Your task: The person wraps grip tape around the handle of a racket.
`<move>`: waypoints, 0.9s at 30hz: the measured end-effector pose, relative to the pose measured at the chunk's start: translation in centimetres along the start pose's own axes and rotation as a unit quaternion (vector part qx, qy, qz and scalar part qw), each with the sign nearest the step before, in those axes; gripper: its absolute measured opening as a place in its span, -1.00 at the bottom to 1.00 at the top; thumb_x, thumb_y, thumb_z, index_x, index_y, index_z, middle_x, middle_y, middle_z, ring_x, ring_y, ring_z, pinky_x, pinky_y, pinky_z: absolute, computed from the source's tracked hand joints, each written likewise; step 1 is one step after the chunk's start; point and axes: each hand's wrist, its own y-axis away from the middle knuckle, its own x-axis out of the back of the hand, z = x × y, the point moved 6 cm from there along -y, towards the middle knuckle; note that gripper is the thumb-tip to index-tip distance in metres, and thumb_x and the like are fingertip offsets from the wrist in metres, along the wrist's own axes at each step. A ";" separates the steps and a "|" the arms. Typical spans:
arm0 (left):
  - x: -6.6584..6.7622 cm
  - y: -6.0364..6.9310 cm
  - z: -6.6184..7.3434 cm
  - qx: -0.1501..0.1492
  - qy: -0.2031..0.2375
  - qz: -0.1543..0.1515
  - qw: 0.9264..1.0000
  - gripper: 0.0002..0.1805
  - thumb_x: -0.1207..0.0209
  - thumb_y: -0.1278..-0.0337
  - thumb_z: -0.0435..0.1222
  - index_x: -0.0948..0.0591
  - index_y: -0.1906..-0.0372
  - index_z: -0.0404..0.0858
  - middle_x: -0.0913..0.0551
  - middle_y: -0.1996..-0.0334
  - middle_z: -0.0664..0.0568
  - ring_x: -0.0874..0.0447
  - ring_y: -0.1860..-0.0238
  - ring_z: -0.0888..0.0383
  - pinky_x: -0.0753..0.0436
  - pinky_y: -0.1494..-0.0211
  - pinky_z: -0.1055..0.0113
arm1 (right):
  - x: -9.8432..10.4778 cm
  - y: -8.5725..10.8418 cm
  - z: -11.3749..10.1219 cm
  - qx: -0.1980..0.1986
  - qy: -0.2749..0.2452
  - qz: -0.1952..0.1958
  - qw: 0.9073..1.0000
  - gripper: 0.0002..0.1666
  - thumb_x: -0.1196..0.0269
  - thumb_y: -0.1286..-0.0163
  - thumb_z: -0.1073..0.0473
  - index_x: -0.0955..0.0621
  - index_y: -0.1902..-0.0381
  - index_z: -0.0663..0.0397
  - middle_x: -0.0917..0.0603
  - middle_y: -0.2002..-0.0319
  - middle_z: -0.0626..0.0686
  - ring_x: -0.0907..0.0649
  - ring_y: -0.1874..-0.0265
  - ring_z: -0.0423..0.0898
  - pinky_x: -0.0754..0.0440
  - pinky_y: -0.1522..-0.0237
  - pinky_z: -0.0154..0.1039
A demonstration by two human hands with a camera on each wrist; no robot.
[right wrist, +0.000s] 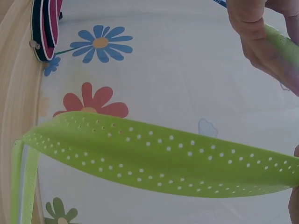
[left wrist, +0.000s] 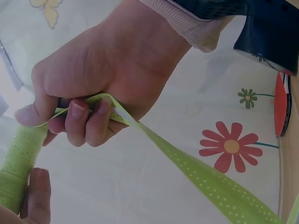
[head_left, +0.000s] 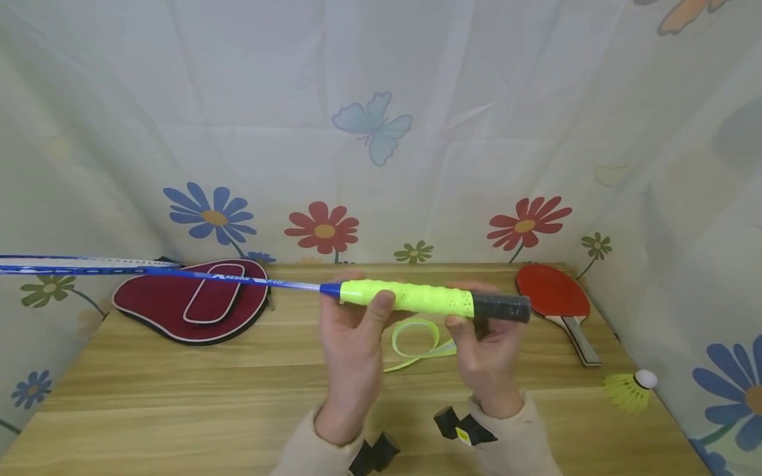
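A blue badminton racket (head_left: 286, 285) lies level across the head view, its head running off the left edge. Neon-yellow perforated overgrip tape (head_left: 423, 298) covers most of its handle, leaving the black butt end (head_left: 503, 307) bare. My left hand (head_left: 350, 360) grips the wrapped handle near the cone, thumb on the front. Where the wrap stops, my right hand (head_left: 493, 363) pinches the tape against the handle. In the left wrist view, the tape's free length (left wrist: 196, 172) passes through the right hand's curled fingers. It spans the right wrist view as a wide strip (right wrist: 159, 154).
The tape's loose tail (head_left: 415, 322) curls below the handle, over the wooden table (head_left: 208, 403). A maroon paddle case (head_left: 155, 304) lies at left. On the right are a red table tennis paddle (head_left: 553, 291) and a yellow shuttlecock (head_left: 630, 391). A printed curtain (head_left: 268, 99) surrounds the table.
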 end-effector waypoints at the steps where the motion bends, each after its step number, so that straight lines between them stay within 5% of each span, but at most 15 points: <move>1: -0.1 0.0 0.0 -0.004 0.000 -0.008 1.000 -0.70 -0.14 -0.29 -0.47 -0.35 -0.04 -0.25 -0.60 0.19 -0.13 -0.68 0.13 -0.02 -0.71 0.03 0.03 | 0.0 0.0 0.0 -0.003 0.003 0.005 1.000 -0.48 -0.36 -0.28 0.24 -0.43 0.14 0.68 -0.61 0.46 0.09 -0.45 0.63 -0.19 -0.48 0.63 -0.44; 5: -0.9 -0.1 0.6 -0.038 0.031 -0.063 0.997 -0.61 -0.03 -0.31 -0.56 -0.29 -0.16 -0.26 -0.60 0.00 -0.23 -0.58 -0.09 -0.19 -0.57 -0.21 0.01 | 0.3 0.1 0.3 -0.025 0.010 0.018 0.999 -0.61 -0.31 -0.31 0.29 -0.46 0.24 0.62 -0.45 0.68 0.08 -0.37 0.76 -0.22 -0.30 0.82 -0.39; 9: -1.3 -0.1 1.0 -0.065 0.048 -0.100 0.992 -0.52 0.03 -0.30 -0.63 -0.22 -0.22 -0.25 -0.59 -0.04 -0.23 -0.57 -0.10 -0.23 -0.57 -0.19 -0.05 | 0.4 0.2 0.7 -0.057 0.014 -0.006 0.998 -0.67 -0.29 -0.34 0.29 -0.47 0.26 0.55 -0.42 0.72 0.08 -0.35 0.79 -0.20 -0.28 0.85 -0.38; 17: -0.5 -0.3 1.2 -0.053 0.007 -0.048 0.997 -0.65 -0.02 -0.34 -0.55 -0.27 -0.13 -0.27 -0.62 0.06 -0.21 -0.66 0.01 -0.17 -0.60 -0.08 -0.10 | 0.1 0.2 1.0 -0.089 0.002 -0.079 0.993 -0.73 -0.27 -0.34 0.34 -0.51 0.14 0.50 -0.47 0.67 0.04 -0.40 0.77 -0.21 -0.34 0.84 -0.39; 27: -0.2 -0.1 0.8 -0.042 0.012 -0.027 0.999 -0.67 -0.10 -0.30 -0.52 -0.31 -0.06 -0.26 -0.64 0.12 -0.19 -0.70 0.06 -0.04 -0.64 -0.02 -0.08 | 0.2 0.0 0.9 -0.064 0.002 -0.063 0.996 -0.66 -0.33 -0.28 0.34 -0.45 0.20 0.55 -0.50 0.63 0.05 -0.41 0.76 -0.21 -0.37 0.83 -0.39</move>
